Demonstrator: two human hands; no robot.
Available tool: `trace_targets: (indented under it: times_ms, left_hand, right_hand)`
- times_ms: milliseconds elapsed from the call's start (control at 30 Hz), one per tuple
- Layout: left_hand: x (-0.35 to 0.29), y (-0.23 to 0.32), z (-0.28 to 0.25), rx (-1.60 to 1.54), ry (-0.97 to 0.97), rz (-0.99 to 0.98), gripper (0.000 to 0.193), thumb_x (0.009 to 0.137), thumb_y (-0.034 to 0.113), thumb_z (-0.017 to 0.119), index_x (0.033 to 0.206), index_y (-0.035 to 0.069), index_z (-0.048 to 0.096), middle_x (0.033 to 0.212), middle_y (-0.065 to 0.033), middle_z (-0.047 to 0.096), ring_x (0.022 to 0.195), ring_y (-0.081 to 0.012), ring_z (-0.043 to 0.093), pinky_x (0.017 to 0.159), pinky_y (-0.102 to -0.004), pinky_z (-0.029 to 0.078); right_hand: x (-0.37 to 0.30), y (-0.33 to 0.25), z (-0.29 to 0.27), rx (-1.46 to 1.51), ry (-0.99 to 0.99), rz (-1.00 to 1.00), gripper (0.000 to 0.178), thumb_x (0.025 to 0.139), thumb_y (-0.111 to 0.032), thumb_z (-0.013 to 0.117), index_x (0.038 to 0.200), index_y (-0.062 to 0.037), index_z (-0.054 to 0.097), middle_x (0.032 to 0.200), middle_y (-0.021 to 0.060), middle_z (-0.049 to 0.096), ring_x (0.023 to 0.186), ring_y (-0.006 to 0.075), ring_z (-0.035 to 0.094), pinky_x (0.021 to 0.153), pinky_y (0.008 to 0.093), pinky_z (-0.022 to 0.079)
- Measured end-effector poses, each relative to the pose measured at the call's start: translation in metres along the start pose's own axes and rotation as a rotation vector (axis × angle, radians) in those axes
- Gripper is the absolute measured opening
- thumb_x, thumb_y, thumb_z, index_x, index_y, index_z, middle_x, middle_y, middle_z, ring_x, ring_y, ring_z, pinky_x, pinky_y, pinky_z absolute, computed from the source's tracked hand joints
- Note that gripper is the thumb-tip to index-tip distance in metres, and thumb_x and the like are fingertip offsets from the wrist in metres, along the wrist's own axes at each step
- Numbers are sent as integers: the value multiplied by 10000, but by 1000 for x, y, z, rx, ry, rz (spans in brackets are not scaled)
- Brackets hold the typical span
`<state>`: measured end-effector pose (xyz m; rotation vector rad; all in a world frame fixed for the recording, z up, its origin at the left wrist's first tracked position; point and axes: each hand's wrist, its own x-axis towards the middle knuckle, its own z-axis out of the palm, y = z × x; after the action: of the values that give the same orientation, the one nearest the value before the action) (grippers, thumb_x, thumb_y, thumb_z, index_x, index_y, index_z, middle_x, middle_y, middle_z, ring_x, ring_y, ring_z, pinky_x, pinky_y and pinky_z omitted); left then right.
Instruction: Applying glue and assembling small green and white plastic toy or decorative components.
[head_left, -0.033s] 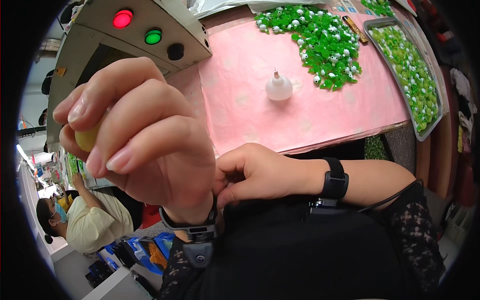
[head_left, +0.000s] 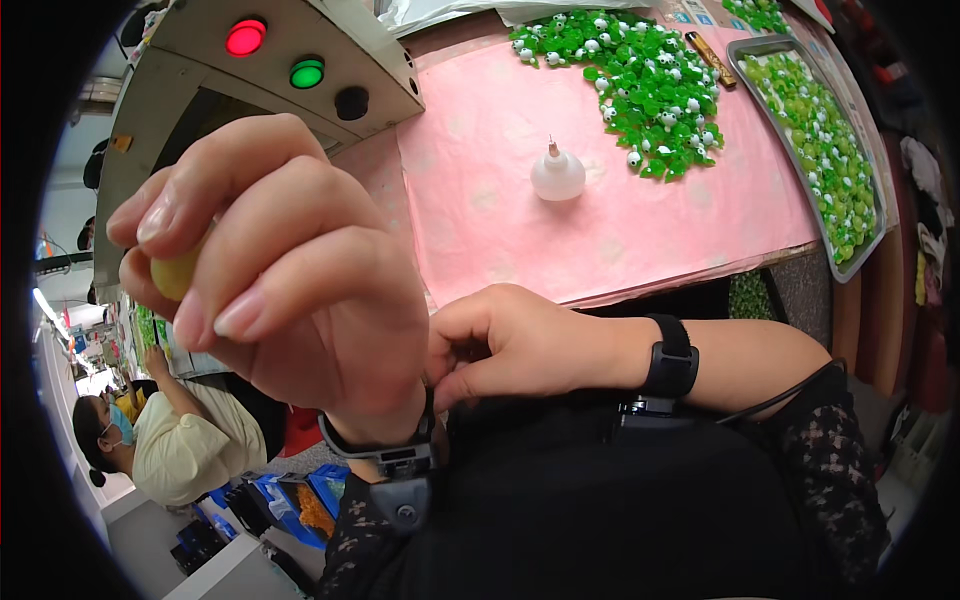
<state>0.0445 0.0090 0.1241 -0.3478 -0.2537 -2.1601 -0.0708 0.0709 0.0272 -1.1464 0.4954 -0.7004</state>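
Raised close to the camera is my left hand [head_left: 290, 270], its fingers curled around a small yellow-green rounded piece [head_left: 175, 275]. Most of that piece is hidden by the fingers. A band with a grey device [head_left: 403, 505] circles my left wrist. My right hand [head_left: 510, 345] lies across my front, its curled fingers against the left wrist; whatever they pinch is out of sight. Beyond it, a squat white squeeze bottle [head_left: 558, 177] with a needle tip stands upright on the pink sheet [head_left: 480, 235], apart from both hands.
Small green pieces with white ball-like parts [head_left: 650, 95] are heaped on the sheet's far right. Beside them lie a yellow-and-black knife-like tool [head_left: 711, 60] and a metal tray [head_left: 880, 245] of similar pieces. A machine [head_left: 290, 40] with lit buttons stands left; a masked person [head_left: 190, 445] sits beyond.
Hardly anything differs. The device on my left wrist has tilted slightly; both hands keep their places and the rounded piece stays in my left fingers.
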Motion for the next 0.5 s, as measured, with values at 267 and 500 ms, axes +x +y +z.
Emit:
trace_targets:
  times_ms: [267,500]
  left_hand:
    - [-9,17,-32,420,32,49,123,942,146,617,1045,81,628,1020,-23,496,812,-90,541,787,-261,472]
    - [-8,11,-37,240,-12,6,127,935,143,629,1055,101,642,1036,-20,507,812,-93,558,780,-272,484]
  right_hand:
    - [-19,-9,-27,-213,8,6,107,856,-86,709,904,-18,644,821,2,638,762,55,576,681,217,469]
    - [-18,-12,-22,-127,5,55,240,855,-82,715,1058,-1,616,953,27,646,784,58,581,704,224,479]
